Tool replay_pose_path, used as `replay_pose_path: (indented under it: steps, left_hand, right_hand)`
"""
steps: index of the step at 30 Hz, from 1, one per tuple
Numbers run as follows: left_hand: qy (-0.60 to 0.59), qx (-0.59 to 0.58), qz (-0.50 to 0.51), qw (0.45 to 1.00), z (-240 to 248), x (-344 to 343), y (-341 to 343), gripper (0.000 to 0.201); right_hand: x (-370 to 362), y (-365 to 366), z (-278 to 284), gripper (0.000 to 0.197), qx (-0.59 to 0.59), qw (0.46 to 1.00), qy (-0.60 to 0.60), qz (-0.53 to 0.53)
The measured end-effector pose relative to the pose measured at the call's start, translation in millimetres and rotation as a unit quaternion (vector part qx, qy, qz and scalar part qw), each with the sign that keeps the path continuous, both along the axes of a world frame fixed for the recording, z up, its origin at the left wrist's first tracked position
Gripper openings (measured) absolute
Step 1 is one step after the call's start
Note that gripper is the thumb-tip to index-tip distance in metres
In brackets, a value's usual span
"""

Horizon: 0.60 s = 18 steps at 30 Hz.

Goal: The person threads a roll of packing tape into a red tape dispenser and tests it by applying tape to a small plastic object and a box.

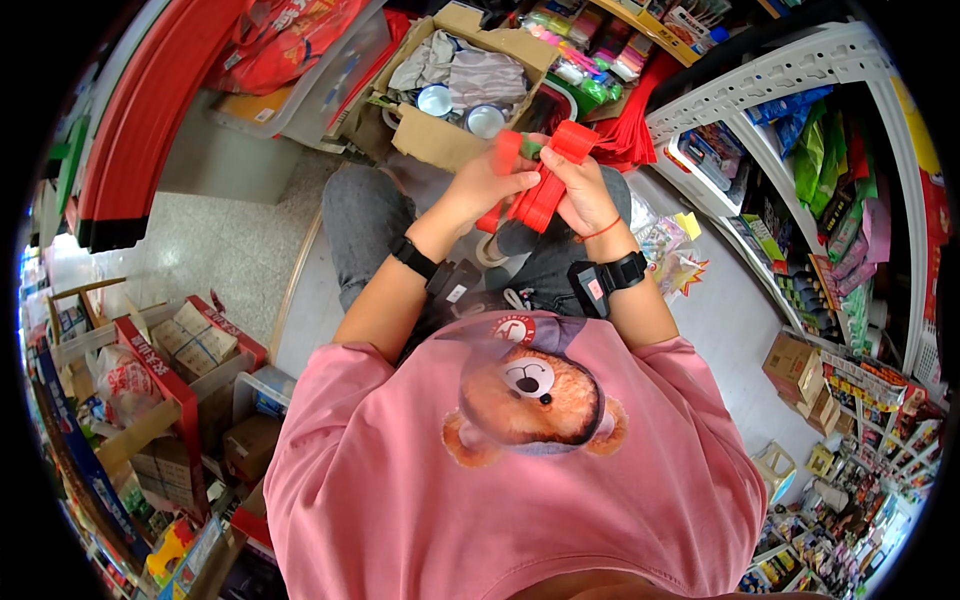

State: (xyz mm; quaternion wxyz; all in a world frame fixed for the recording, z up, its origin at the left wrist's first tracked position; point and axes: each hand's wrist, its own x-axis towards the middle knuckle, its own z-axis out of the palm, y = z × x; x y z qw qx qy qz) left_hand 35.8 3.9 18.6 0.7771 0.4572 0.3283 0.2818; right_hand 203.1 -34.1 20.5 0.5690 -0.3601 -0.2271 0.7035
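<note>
Both hands are raised over my lap, close together around a bundle of bright red, thin folded plastic (540,203) that looks like carrier bags. My left hand (480,190) grips its left side, with a smeared red part by the fingers. My right hand (585,197) is closed on the right side, its thumb pressed on the red folds. A curled red loop stands up above that thumb. Between the hands shows a small dark green patch, too small to name. Most fingertips are hidden behind the bundle.
An open cardboard box (435,140) with cloth gloves and enamel-like cups stands just beyond my hands. More red plastic (635,125) lies beside it. A white metal shelf (770,85) with packaged goods rises at right. Red-edged boxes (160,375) stand at left.
</note>
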Motion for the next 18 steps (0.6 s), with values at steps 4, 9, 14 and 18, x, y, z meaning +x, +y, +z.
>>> replay_pose_path:
  steps: [4, 9, 14, 18]
  left_hand:
    - [-0.019, -0.062, -0.002, 0.998, 0, -2, 0, 0.036]
    - [-0.013, -0.049, 0.012, 0.999, 1, 0, -1, 0.035]
    - [0.002, 0.074, 0.071, 0.995, -9, 10, -4, 0.023]
    - [0.038, 0.01, 0.048, 0.998, -12, 5, -2, 0.04]
  right_hand:
    - [4, 1, -4, 0.032, 0.014, 1.0, -0.024, -0.01]
    - [3, 1, -2, 0.029, 0.004, 0.999, -0.032, -0.012]
    - [-4, 2, -3, 0.026, 0.0, 0.998, -0.058, -0.034]
    - [-4, 2, 2, 0.026, 0.004, 0.997, -0.063, -0.042]
